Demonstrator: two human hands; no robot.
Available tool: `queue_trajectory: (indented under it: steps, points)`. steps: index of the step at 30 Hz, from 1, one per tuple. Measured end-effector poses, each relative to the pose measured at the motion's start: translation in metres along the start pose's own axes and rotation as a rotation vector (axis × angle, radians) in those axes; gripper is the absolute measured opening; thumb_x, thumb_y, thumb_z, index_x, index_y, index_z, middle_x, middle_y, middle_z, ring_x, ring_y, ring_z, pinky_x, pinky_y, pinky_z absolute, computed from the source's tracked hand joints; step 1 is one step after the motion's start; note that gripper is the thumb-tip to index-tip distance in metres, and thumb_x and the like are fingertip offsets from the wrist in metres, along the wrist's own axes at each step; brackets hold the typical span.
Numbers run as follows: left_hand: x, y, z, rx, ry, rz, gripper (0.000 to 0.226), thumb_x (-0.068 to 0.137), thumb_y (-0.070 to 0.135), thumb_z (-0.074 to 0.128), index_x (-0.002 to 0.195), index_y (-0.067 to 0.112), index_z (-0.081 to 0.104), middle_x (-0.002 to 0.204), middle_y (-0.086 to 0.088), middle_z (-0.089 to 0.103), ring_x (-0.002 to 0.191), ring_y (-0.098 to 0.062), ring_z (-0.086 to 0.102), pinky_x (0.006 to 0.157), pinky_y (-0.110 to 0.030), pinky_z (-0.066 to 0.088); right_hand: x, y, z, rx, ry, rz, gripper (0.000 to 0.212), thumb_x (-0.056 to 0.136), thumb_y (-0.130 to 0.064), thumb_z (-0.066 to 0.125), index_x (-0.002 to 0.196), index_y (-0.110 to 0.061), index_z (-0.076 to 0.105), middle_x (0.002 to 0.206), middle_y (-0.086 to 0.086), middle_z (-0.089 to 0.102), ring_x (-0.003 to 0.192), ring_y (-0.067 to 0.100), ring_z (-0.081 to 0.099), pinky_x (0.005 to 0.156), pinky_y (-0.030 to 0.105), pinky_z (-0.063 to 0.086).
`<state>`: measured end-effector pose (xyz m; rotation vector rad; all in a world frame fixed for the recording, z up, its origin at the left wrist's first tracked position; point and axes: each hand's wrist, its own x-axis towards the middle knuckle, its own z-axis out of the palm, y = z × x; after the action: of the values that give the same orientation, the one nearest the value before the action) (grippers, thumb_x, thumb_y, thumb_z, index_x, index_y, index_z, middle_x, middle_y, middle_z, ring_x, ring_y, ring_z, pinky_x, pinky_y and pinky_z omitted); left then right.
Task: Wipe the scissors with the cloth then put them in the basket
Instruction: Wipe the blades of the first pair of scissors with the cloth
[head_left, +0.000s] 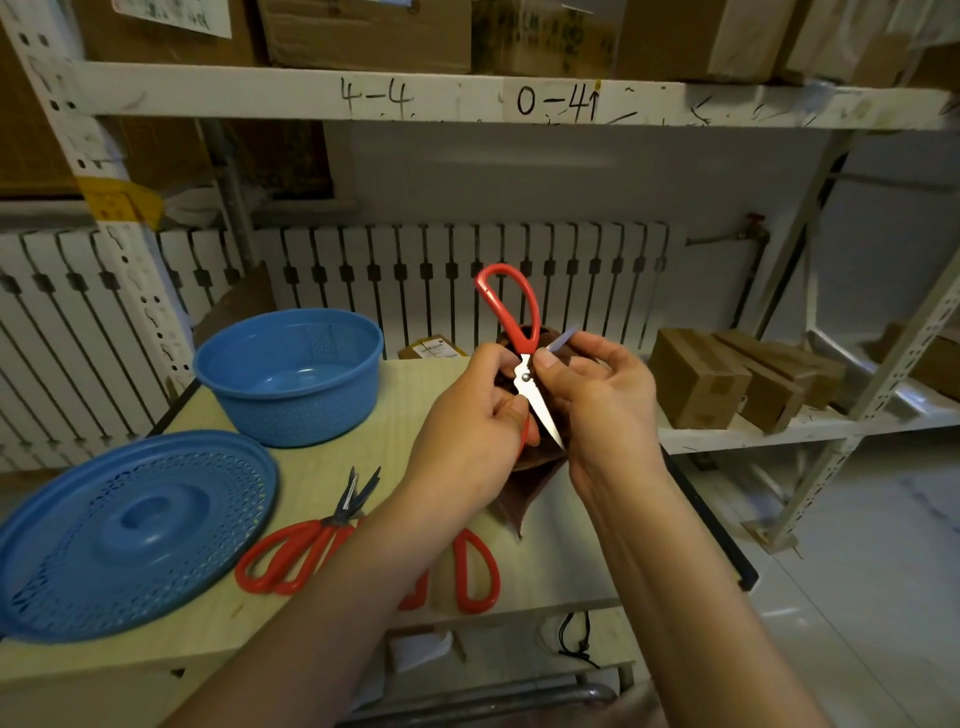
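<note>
Nearest, two more pairs of red scissors (306, 540) flat on the table (566, 561), below the left hand (467, 441) and partly hidden by its forearm. Both hands curled, left and right hand (597, 395), pinching red-handled scissors (524, 358) against a brown cloth (524, 493), blades seemingly closed, tip toward the right palm. Beyond, left of the fingers, blue basket (291, 379) and its lid (135, 530).

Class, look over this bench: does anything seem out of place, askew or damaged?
Nothing looks damaged or spilled. The basket's lid lies off the blue basket, and two scissors lie loose on the table.
</note>
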<state>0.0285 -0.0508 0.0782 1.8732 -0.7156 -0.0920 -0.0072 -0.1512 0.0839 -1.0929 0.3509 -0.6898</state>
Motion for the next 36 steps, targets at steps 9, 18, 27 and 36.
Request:
queue_trajectory:
  steps: [9,18,27,36]
  points:
    - [0.001,0.005,-0.003,0.138,-0.038,0.003,0.017,0.099,0.019,0.048,0.111,0.032,0.048,0.072,0.004,0.066,0.07,-0.015,0.063,0.07,-0.038,0.053,0.003,-0.005,-0.002,0.03,0.083,0.042,0.039,0.084,0.002,0.067,0.116,-0.013,0.05,0.098,0.007,0.068,0.079,0.016,0.072,0.073,0.033,0.06]
    - [0.004,0.005,-0.007,0.152,-0.093,-0.055,0.017,0.099,0.019,0.049,0.112,0.03,0.049,0.063,0.008,0.064,0.055,-0.002,0.052,0.061,-0.025,0.041,0.014,-0.006,-0.008,0.053,0.134,0.08,0.043,0.086,-0.001,0.065,0.123,-0.013,0.047,0.108,0.012,0.065,0.09,0.022,0.071,0.07,0.031,0.059]
    - [0.004,0.007,-0.021,0.021,-0.081,-0.105,0.018,0.098,0.011,0.048,0.109,0.026,0.05,0.063,0.005,0.067,0.037,0.003,0.044,0.049,-0.022,0.034,0.019,0.003,-0.022,-0.09,0.172,0.066,0.037,0.085,-0.011,0.071,0.118,-0.012,0.056,0.103,0.008,0.069,0.085,0.021,0.07,0.057,0.028,0.057]
    - [0.01,0.008,-0.012,0.023,-0.086,-0.079,0.019,0.099,0.014,0.049,0.111,0.028,0.05,0.062,0.007,0.066,0.044,0.005,0.05,0.052,-0.021,0.035,-0.001,0.003,-0.018,-0.174,-0.033,-0.001,0.02,0.087,-0.015,0.068,0.106,-0.011,0.061,0.077,0.0,0.075,0.067,0.012,0.072,0.053,0.018,0.053]
